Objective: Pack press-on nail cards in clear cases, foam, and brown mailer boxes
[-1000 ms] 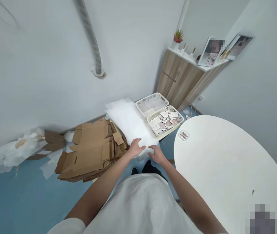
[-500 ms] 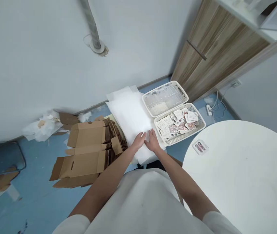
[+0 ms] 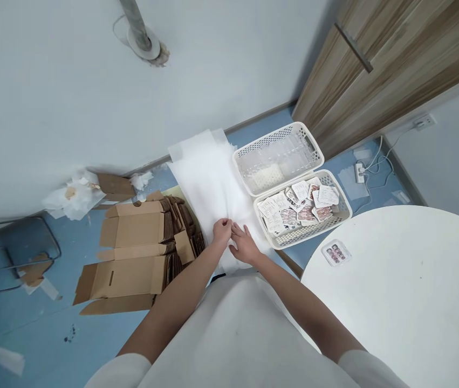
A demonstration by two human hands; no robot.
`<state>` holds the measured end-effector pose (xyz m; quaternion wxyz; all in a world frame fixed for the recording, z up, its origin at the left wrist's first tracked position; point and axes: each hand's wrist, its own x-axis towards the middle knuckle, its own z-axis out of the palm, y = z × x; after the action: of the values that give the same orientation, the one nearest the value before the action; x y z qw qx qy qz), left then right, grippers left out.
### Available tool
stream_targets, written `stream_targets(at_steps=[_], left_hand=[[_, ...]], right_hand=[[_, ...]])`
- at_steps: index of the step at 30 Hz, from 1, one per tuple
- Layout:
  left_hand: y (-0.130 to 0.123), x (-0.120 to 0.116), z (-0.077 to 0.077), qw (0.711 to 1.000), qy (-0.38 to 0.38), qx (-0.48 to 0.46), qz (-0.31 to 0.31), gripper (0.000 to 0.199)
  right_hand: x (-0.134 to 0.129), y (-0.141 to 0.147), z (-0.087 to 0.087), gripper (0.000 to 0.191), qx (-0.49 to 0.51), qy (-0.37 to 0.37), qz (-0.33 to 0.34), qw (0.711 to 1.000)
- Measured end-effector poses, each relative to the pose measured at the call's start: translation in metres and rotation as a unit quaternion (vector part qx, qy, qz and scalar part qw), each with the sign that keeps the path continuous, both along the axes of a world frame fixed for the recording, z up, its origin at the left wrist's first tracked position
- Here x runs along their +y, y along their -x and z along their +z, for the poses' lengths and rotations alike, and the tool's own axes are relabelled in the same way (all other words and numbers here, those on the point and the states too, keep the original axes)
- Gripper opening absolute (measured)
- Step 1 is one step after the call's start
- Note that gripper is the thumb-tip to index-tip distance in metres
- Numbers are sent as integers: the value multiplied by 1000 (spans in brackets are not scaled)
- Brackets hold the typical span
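Observation:
White foam sheets [image 3: 207,180] lie in a stack in front of me, with creases running toward my hands. My left hand [image 3: 222,231] is closed in a pinch on the sheet near the stack's near end. Beside it, my right hand [image 3: 245,245] rests on the sheets with its fingers apart, the tips close to the left hand. Right of the stack, a white basket [image 3: 314,236] holds several small cards and packets [image 3: 288,216]. Behind it stands another white basket [image 3: 249,186] with clear plastic pieces [image 3: 283,156] inside.
Flattened cardboard boxes [image 3: 132,275] are piled on the left. A round white table [image 3: 399,291] at the right bears a small clear pack [image 3: 336,252]. A chair [image 3: 11,253], crumpled wrapping [image 3: 73,198], a wooden cabinet [image 3: 358,86] and a power strip [image 3: 360,172] surround the area.
My left hand has closed on the sheet, which now shows creases. My right hand has moved slightly down, its fingers turned toward the left hand. The view has shifted closer.

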<state>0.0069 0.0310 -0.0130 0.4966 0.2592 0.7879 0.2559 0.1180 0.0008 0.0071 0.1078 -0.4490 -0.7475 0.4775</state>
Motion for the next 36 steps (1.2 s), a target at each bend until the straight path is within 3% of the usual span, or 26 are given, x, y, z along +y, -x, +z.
stream_targets(at_steps=[4,7,15,19,22,26,32,36], left_hand=[[0,1,5,1000,-3,8,8,17],[3,-2,13,1000,-13,15,10,18],[12,-24,40,997,-74,20,-30,18],[11,-42,59,992,-117,-24,-46,19],[12,-58,70,983,-166,-54,-65,21],[15,-82,75,970,-210,-66,-99,21],[7,-116,70,956,-207,-113,-173,23],[-3,-126,68,946,-197,-115,-230,25]], right_hand=[[9,-5,5,46,12,-13,-142,990],[19,-2,8,49,23,19,-219,975],[31,13,22,34,163,183,-259,934],[21,17,37,28,186,175,-266,929],[9,19,49,30,197,177,-308,914],[-13,17,62,31,226,193,-351,888],[-51,5,78,15,162,56,-380,909],[-75,-13,89,26,39,-60,-389,918]])
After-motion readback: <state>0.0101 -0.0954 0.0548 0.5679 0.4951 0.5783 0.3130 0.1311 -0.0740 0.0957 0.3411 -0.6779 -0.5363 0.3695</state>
